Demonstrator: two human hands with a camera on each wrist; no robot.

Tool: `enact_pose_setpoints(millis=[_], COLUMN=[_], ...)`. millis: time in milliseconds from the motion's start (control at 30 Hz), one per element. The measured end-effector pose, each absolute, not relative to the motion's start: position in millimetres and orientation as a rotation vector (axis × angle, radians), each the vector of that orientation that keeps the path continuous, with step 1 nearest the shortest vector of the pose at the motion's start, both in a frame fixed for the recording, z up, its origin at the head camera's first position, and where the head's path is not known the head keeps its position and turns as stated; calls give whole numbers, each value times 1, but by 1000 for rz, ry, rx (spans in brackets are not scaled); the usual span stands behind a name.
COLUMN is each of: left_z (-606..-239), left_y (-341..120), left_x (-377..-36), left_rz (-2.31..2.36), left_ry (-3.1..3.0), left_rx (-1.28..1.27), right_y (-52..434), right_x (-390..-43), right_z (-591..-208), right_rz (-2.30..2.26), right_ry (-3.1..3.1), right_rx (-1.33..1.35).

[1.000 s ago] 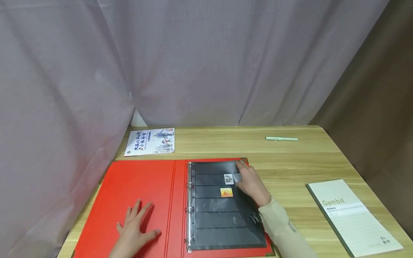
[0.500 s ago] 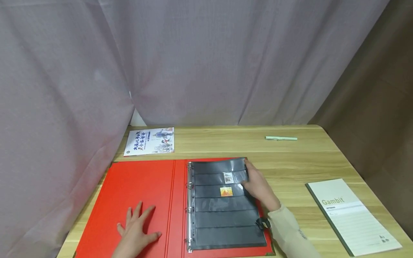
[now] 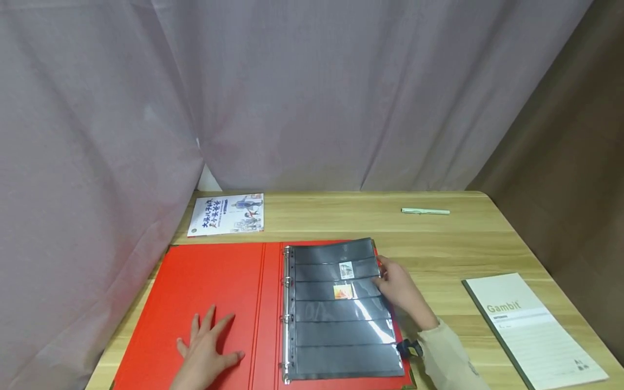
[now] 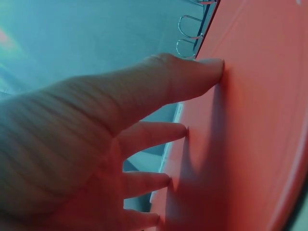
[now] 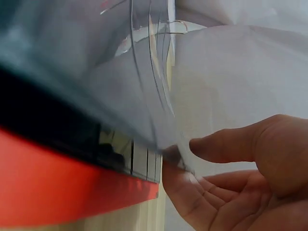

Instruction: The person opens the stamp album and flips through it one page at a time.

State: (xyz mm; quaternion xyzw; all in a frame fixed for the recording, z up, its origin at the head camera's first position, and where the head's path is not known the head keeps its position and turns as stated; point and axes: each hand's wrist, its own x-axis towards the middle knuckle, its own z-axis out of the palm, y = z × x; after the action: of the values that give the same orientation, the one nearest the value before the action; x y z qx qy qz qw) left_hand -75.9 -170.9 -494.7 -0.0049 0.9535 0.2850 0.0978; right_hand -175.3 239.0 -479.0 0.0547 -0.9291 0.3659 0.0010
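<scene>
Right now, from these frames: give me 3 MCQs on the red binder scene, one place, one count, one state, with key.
1. Where does the pale green pen lie?
A. on the wooden table beyond the open red ring binder
B. inside the binder
C. on the white Gambit notebook

2. How many stamps sit in the black pocket page?
A. none
B. two
C. five

3. What is the right hand doing?
A. resting flat on the table
B. gripping the pen
C. pinching the page's outer edge, which is lifted

Key: 1 A, the head view shows it alone near the far edge. 2 B, a grey stamp above an orange stamp. 3 C, the right wrist view shows thumb and fingers on the raised sheet edge, while the left hand lies flat on the cover.
</scene>
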Motion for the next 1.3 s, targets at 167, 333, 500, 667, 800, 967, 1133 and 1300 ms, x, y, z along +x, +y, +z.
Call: enact_pose_setpoints(millis=[167, 333, 500, 667, 800, 967, 1133, 1300], left_z=[-494, -493, -494, -495, -495, -495, -495, -494], left_y=[-170, -169, -170, -169, -169, -169, -168, -167], left_x=[-75, -75, -76, -77, -76, -75, -74, -74], left_rz=[849, 847, 842, 840, 848, 860, 852, 833], left_ry=[2831, 2832, 2835, 2838, 2842, 2834, 2826, 2835], left_rx=[-21, -35, -47, -48, -45, -48, -59, -65], right_y=[243, 246, 250, 253, 254, 253, 252, 246], right_x=[-171, -167, -165, -165, -163, -160, -158, -156], right_z=[-477, -472, -470, -465, -459, -450, -438, -424], right_rz=[1137, 1229, 1332, 1461, 1551, 1628, 1633, 1674], right_ry=[-2940, -2964, -2942, -2900, -2876, -2853, -2825, -2809], right_rx=[182, 227, 281, 281, 278, 261, 292, 310])
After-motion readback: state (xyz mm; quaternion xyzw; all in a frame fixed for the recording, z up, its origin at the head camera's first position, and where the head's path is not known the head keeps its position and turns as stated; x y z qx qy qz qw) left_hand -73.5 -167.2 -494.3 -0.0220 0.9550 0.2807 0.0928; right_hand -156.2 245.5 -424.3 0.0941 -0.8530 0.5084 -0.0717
